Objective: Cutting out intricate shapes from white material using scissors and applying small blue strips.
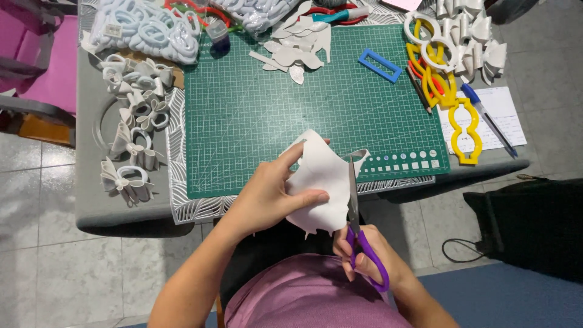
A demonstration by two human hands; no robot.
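Note:
My left hand (267, 191) pinches a white sheet of soft material (319, 176), holding it just above the near edge of the green cutting mat (255, 115). My right hand (364, 252) grips purple-handled scissors (354, 200), whose blades point away from me and cut along the sheet's right side. A narrow strip of the sheet curls off to the right of the blades.
White cut scraps (294, 51) and a blue rectangular frame (379, 65) lie on the mat's far part. White bows (133, 115) sit left, bagged white rings (146, 27) at top left. Yellow templates (446, 97), a pen (486, 118) and paper lie right. A black bag (534, 225) stands on the floor.

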